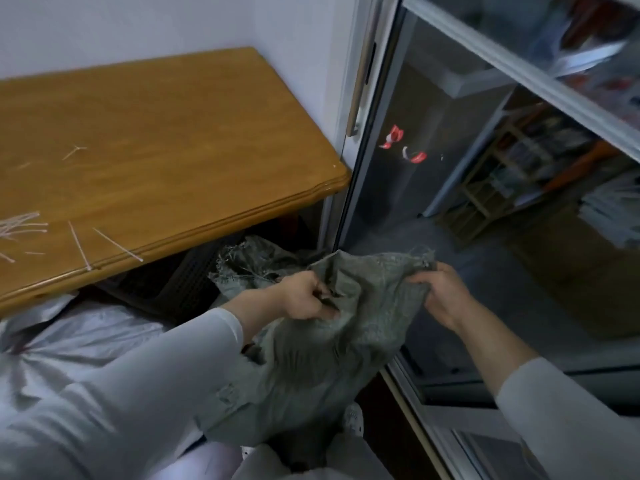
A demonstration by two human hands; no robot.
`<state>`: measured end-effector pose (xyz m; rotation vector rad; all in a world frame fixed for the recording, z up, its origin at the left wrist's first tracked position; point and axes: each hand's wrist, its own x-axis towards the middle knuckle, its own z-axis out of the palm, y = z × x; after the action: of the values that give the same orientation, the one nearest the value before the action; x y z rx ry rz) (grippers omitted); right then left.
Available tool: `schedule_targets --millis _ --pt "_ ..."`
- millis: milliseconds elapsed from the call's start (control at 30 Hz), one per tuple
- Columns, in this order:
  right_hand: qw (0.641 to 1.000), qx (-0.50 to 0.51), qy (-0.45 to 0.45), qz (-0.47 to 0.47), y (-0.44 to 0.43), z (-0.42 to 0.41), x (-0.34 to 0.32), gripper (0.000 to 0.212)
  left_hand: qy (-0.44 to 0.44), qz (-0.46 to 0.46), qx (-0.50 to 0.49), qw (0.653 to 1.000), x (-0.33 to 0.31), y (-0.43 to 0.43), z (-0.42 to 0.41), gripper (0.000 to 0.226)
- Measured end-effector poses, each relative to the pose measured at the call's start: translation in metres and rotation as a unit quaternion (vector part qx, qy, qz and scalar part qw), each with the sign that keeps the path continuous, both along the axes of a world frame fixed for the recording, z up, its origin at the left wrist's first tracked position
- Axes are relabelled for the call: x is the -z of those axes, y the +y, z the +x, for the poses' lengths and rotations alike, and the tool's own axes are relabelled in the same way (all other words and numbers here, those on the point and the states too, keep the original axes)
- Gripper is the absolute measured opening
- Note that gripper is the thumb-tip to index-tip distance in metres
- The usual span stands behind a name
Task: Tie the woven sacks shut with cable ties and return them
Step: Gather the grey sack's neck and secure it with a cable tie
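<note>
my left hand and right hand both grip sack mouth | mouth stretched left-right between them | cable ties on table, left hand nearer

**Home room, corner by a sliding glass door**

Domestic interior, furniture and stored clutter throughout. Wooden table with a moulded edge at 10 o'clock, set against a plain pale wall at 12. Sliding glass door in a pale metal frame runs from 1 to 4 o'clock, with a long bar handle and red-and-white stickers on the pane. Behind the glass at 3 o'clock: wooden rack stacked with goods, contents blurred. Storage low down: silvery plastic bag at 8 o'clock, dark lattice crate under the table, grey woven sack at 6. Loose white cable ties on the tabletop at 9 o'clock. Dim indoor light.
</note>
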<state>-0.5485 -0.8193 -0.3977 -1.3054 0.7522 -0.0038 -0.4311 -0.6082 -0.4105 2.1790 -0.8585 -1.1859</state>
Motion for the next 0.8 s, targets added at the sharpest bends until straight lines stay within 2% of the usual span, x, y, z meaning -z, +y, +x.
schedule_targets --millis 67,133,200,333,433,467,500,533,600,633,700,800 --pt "0.999 0.03 -0.002 0.015 -0.008 -0.004 -0.002 0.033 -0.161 -0.028 0.036 0.986 0.002 -0.012 -0.001 0.027" --pt "0.997 0.065 -0.004 0.05 -0.017 -0.007 0.001 0.037 -0.246 -0.026 0.079 0.966 0.001 -0.024 -0.001 0.029" --pt "0.994 0.069 -0.007 0.08 -0.026 -0.01 0.003 0.037 -0.263 0.006 0.159 0.952 0.0 -0.04 0.002 0.025" --pt "0.993 0.023 -0.015 0.112 -0.032 -0.019 -0.003 0.031 -0.279 0.063 0.297 0.911 0.013 -0.085 -0.005 0.036" --pt "0.992 -0.007 -0.018 0.122 -0.039 -0.025 -0.003 0.037 -0.309 0.086 0.355 0.878 0.028 -0.114 -0.019 0.043" --pt "0.992 -0.008 -0.013 0.125 -0.041 -0.026 -0.005 0.037 -0.307 0.094 0.349 0.88 0.027 -0.119 -0.024 0.041" --pt "0.991 0.005 -0.009 0.133 -0.044 -0.027 -0.006 0.037 -0.294 0.089 0.325 0.895 0.024 -0.122 -0.026 0.038" --pt "0.989 0.029 -0.007 0.145 -0.049 -0.027 -0.006 0.038 -0.262 0.072 0.271 0.923 0.02 -0.121 -0.025 0.035" --pt "0.984 0.091 -0.008 0.154 -0.063 -0.027 -0.004 0.042 -0.192 0.031 0.128 0.972 0.011 -0.112 -0.017 0.032" --pt "0.985 0.111 -0.013 0.134 -0.07 -0.025 -0.003 0.04 -0.181 0.013 0.061 0.981 0.007 -0.104 -0.01 0.031" --pt "0.993 0.104 -0.013 0.054 -0.076 -0.017 0.0 0.037 -0.192 -0.017 -0.048 0.98 0.003 -0.088 0.001 0.021" --pt "0.994 0.078 -0.001 -0.077 -0.075 0.005 -0.005 0.035 -0.211 -0.052 -0.185 0.958 -0.013 -0.081 0.011 0.016"
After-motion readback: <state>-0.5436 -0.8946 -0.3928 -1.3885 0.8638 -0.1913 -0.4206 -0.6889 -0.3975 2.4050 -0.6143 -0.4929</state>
